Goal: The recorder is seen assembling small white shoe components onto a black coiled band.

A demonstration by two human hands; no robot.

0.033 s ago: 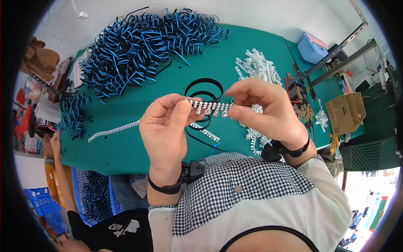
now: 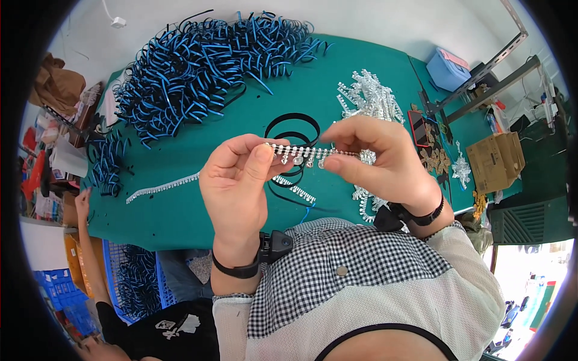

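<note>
My left hand (image 2: 236, 186) is closed, its thumb and forefinger pinching a silvery rhinestone trim (image 2: 297, 150) with small dangling drops. The trim runs level to the right, its far end reaching between the thumb and fingers of my right hand (image 2: 385, 159). That hand's thumb and forefinger are apart, the thumb tip close by the drops. Behind and below the trim hangs a coiled black band (image 2: 293, 115). On the table beneath lies another length of rhinestone trim (image 2: 162, 188), partly hidden by my left hand.
A heap of curled blue-and-black bands (image 2: 198, 72) covers the far left of the green table (image 2: 174, 222). Silvery trims (image 2: 370, 96) are piled at the right. A cardboard box (image 2: 495, 161) and blue bin (image 2: 448, 69) stand farther right. A co-worker's arm (image 2: 90, 253) reaches in at left.
My right thumb and fingers have shifted slightly along the trim, and more of its right end shows between them. My left hand keeps its pinch.
</note>
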